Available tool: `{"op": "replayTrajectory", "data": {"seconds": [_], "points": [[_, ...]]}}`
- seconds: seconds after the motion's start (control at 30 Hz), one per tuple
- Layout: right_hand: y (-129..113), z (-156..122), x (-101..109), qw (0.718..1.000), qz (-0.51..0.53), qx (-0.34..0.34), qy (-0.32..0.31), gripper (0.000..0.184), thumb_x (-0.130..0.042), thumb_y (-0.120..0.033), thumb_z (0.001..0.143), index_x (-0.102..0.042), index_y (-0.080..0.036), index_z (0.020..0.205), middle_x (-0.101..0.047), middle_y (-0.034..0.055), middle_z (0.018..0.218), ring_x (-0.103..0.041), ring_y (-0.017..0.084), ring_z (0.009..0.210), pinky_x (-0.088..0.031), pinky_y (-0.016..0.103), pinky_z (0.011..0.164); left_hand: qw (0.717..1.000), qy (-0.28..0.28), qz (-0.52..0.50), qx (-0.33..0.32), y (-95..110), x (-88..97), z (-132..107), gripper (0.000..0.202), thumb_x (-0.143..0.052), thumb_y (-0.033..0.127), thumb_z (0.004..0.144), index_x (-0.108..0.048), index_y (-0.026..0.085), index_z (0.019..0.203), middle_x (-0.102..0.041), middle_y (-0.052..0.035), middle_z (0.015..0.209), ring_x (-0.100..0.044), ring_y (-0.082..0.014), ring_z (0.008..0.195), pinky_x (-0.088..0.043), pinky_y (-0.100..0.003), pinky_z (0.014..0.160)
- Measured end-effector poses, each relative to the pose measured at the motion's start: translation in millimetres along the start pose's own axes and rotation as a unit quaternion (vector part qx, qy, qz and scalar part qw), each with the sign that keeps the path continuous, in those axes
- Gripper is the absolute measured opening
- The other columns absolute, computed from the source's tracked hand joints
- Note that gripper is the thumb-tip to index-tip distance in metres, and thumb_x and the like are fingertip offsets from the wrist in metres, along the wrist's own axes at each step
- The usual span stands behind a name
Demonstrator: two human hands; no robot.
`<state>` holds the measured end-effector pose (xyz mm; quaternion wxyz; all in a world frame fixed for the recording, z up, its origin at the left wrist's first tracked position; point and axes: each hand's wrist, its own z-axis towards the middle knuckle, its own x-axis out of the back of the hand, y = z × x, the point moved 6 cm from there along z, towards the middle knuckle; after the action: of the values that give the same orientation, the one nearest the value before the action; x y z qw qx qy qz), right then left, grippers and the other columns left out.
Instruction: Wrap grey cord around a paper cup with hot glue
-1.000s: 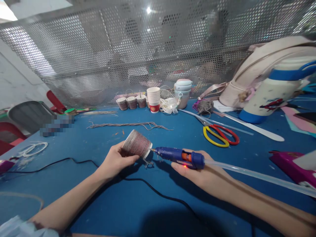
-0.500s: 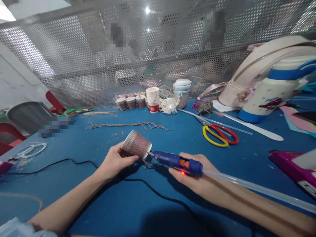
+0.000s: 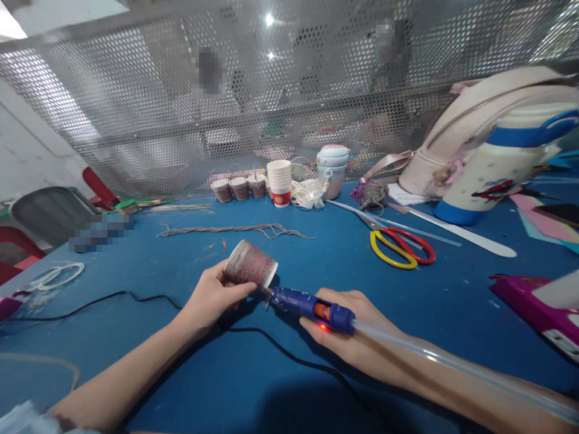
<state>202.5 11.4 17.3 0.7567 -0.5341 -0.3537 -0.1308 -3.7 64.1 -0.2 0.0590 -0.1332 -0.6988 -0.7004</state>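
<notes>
My left hand (image 3: 212,296) is closed round a paper cup (image 3: 250,264) wrapped in grey-pink cord, held on its side just above the blue table (image 3: 190,367). My right hand (image 3: 350,333) grips a blue glue gun (image 3: 310,305) with a red light lit and a clear glue stick (image 3: 452,364) trailing back along my forearm. The gun's nozzle touches the cup's lower rim. A black power cord (image 3: 136,296) runs under my left wrist.
At the back stand several wrapped cups (image 3: 239,188), a stack of paper cups (image 3: 281,179) and a pale blue flask (image 3: 334,170). Cord strands (image 3: 235,229) lie mid-table. Yellow-and-red scissors (image 3: 400,249), a beige bag (image 3: 474,129), a large bottle (image 3: 493,166) and a purple tool (image 3: 534,304) are on the right.
My right hand has drawn the glue gun left and down, bringing its nozzle from beside the cup's rim to under it. The left hand and the cup have stayed put.
</notes>
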Motion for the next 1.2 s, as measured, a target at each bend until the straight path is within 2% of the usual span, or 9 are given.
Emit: {"op": "replayTrajectory", "data": {"seconds": [0.13, 0.23, 0.33, 0.5, 0.67, 0.9, 1.03, 1.1, 1.2], "points": [[-2, 1, 4, 0.998, 0.051, -0.024, -0.005, 0.025, -0.056, -0.034, 0.08, -0.048, -0.021, 0.061, -0.05, -0.0044, 0.054, -0.042, 0.01, 0.047, -0.034, 0.023, 0.048, 1.0, 0.02, -0.009, 0.014, 0, 0.5, 0, 0.026, -0.073, 0.029, 0.065, -0.058, 0.014, 0.08, -0.047, 0.0075, 0.045, -0.039, -0.0058, 0.04, -0.028, -0.018, 0.04], [6, 2, 14, 0.991, 0.098, -0.094, 0.009, 0.027, -0.058, -0.044, 0.079, -0.057, -0.021, 0.066, -0.049, -0.0044, 0.051, -0.044, 0.011, 0.046, -0.034, 0.023, 0.045, 0.999, 0.033, -0.018, 0.024, -1, 2.0, 0, 0.025, -0.072, 0.031, 0.066, -0.058, 0.015, 0.078, -0.044, 0.0083, 0.041, -0.036, -0.0057, 0.038, -0.025, -0.018, 0.039], [22, 9, 28, 0.984, 0.096, -0.145, 0.027, 0.039, -0.054, -0.056, 0.081, -0.066, -0.019, 0.072, -0.047, -0.0042, 0.044, -0.047, 0.012, 0.044, -0.036, 0.024, 0.045, 0.999, 0.037, -0.019, 0.03, -1, 3.6, 0, 0.026, -0.073, 0.03, 0.065, -0.058, 0.014, 0.08, -0.045, 0.0084, 0.043, -0.036, -0.0056, 0.038, -0.025, -0.018, 0.039], [59, 30, 50, 0.982, -0.022, -0.161, 0.096, 0.045, -0.049, -0.059, 0.084, -0.07, -0.02, 0.08, -0.062, 0.0009, 0.056, -0.057, 0.017, 0.052, -0.042, 0.026, 0.049, 0.999, 0.036, 0.003, 0.025, 1, 5.2, -1, 0.026, -0.072, 0.03, 0.066, -0.059, 0.014, 0.082, -0.045, 0.0087, 0.043, -0.038, -0.006, 0.039, -0.026, -0.018, 0.04], [74, 45, 50, 0.978, -0.137, -0.122, 0.099, 0.032, -0.051, -0.043, 0.084, -0.071, -0.018, 0.091, -0.072, 0.006, 0.082, -0.066, 0.026, 0.079, -0.048, 0.031, 0.066, 1.0, 0.027, 0.013, 0.006, 5, 5.3, 0, 0.023, -0.071, 0.028, 0.066, -0.058, 0.016, 0.079, -0.047, 0.0088, 0.044, -0.039, -0.0066, 0.039, -0.028, -0.019, 0.041], [63, 24, 66, 0.971, -0.165, -0.144, 0.097, 0.044, -0.053, -0.053, 0.083, -0.067, -0.018, 0.107, -0.073, 0.0093, 0.099, -0.067, 0.028, 0.091, -0.051, 0.035, 0.075, 0.998, 0.056, -0.005, -0.005, 6, 13.5, -1, 0.02, -0.072, 0.027, 0.065, -0.058, 0.015, 0.073, -0.047, 0.008, 0.043, -0.038, -0.0065, 0.038, -0.028, -0.02, 0.039], [64, -7, 82, 0.951, -0.211, -0.162, 0.155, 0.042, -0.057, -0.056, 0.078, -0.065, -0.018, 0.093, -0.071, 0.012, 0.099, -0.066, 0.03, 0.091, -0.049, 0.041, 0.08, 0.998, 0.055, -0.029, -0.006, 5, 13.7, 0, 0.02, -0.071, 0.027, 0.066, -0.059, 0.015, 0.076, -0.046, 0.0079, 0.042, -0.038, -0.0066, 0.037, -0.027, -0.02, 0.038], [49, -21, 83, 0.941, -0.246, -0.133, 0.19, 0.033, -0.057, -0.052, 0.079, -0.062, -0.02, 0.08, -0.07, 0.0101, 0.087, -0.064, 0.029, 0.084, -0.047, 0.041, 0.078, 0.998, 0.053, -0.034, -0.004, 4, 12.6, -1, 0.021, -0.071, 0.027, 0.066, -0.06, 0.015, 0.079, -0.046, 0.0082, 0.042, -0.038, -0.0066, 0.037, -0.027, -0.019, 0.038], [12, -24, 59, 0.974, -0.182, -0.054, 0.124, 0.024, -0.052, -0.042, 0.087, -0.06, -0.022, 0.077, -0.066, 0.0045, 0.076, -0.06, 0.019, 0.068, -0.046, 0.033, 0.065, 0.998, 0.048, -0.038, -0.01, 5, 10.3, -2, 0.021, -0.071, 0.028, 0.067, -0.061, 0.015, 0.081, -0.046, 0.0086, 0.043, -0.038, -0.0067, 0.039, -0.028, -0.019, 0.039]]}}
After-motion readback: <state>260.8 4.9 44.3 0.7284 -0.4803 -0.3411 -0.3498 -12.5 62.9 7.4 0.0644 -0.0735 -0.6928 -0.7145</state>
